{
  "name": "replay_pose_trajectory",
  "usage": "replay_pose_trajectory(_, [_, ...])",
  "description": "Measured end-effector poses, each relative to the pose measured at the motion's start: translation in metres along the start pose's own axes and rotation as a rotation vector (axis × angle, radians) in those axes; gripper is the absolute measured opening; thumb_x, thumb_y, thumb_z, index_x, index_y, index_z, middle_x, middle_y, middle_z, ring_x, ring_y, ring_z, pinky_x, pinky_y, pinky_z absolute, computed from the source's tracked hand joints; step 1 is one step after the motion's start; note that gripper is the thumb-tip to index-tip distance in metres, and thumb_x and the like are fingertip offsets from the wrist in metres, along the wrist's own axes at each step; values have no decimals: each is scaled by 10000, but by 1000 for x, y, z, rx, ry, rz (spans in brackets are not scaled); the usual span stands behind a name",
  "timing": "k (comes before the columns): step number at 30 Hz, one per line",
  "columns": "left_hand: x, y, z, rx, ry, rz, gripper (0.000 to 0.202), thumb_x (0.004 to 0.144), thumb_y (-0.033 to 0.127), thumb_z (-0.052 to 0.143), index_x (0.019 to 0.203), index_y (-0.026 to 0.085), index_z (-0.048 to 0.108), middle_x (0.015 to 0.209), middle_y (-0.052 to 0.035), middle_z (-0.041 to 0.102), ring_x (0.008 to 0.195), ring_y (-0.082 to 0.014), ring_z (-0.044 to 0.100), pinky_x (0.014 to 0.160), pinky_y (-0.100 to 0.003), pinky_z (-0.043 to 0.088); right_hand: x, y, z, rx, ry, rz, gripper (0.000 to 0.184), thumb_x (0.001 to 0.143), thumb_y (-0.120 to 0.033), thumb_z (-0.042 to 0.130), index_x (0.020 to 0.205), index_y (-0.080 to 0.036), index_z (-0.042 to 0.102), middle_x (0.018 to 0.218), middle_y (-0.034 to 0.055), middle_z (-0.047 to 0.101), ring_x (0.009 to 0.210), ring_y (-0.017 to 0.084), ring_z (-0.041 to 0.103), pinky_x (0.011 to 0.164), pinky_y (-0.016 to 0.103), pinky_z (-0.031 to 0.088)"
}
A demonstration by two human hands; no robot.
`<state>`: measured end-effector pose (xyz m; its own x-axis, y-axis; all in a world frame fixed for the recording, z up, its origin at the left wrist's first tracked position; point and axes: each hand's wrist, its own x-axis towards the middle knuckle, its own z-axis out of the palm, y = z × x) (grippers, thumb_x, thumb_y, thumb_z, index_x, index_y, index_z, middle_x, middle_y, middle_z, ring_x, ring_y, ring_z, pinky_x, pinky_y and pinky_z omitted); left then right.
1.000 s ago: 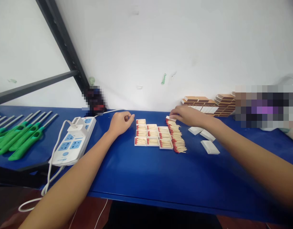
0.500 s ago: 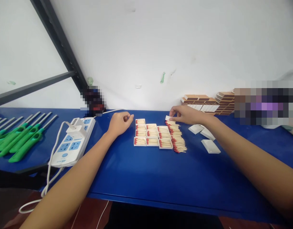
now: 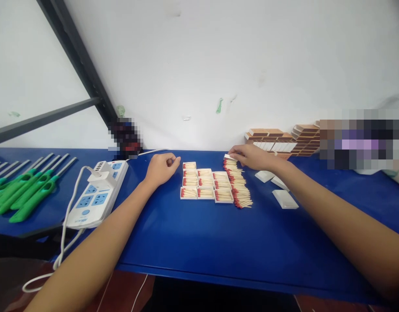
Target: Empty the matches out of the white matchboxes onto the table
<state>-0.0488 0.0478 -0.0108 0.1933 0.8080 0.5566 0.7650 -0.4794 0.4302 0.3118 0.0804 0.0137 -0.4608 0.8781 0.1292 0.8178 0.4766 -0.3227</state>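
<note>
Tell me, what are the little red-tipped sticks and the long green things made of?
The red-tipped sticks by the right hand look like pale bare wood, matt, with dull red coated heads: probably matches. The long green things seem smooth, slightly glossy plastic, each with a grey tube that may be metal.

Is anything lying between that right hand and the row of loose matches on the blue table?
Nothing visible does. The right hand lies at the far end of the row of loose red-tipped wooden matches, with no gap showing.
</note>
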Motion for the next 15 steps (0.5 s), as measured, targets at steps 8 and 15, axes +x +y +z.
replay_pose_trajectory(8, [0,0,0,4,-3,5,384,945,407,602,627,194,567,551,19,533,526,-125,446,589,-302,323,3,7,6,-32,120,-9,396,1042,-426,430,1116,-184,735,1041,137,791,909,288,710,837,417,513])
replay_pose_trajectory(15, [-1,0,0,0,-3,-4,385,948,412,597,632,195,568,559,17,543,533,-127,457,589,-301,327,0,8,5,-70,83,57,352,978,-418,538,1099,-169,756,830,111,773,776,273,703,748,397,502])
